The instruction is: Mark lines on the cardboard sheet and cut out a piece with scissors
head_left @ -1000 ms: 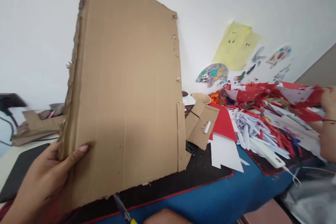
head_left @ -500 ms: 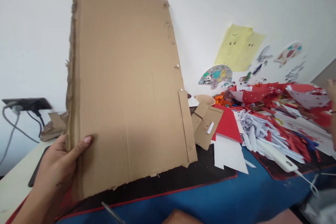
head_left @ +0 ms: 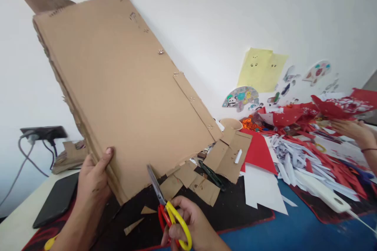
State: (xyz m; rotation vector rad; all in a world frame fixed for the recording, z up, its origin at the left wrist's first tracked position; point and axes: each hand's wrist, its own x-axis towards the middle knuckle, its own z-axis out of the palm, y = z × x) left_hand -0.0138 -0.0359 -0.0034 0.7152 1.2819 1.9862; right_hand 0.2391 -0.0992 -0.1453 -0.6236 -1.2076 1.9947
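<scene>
The left hand [head_left: 94,178] gripped the cardboard [head_left: 126,94] by its lower left edge, thumb across the face, probably to bear its weight; the cardboard leaned in the air above the mat [head_left: 235,204], in front of the wall [head_left: 200,11]; the right hand [head_left: 194,219] was curled round the handles of the scissors [head_left: 172,210], seemingly so the blades pointed up at the cardboard's lower edge; whether they touched, I cannot tell; scraps [head_left: 204,190] lay below.

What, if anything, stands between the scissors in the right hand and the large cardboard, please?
Nothing visible does: in view, the scissors in the right hand overlap the lower edge of the cardboard, which the left hand holds. Whether they touch is unclear.
</scene>
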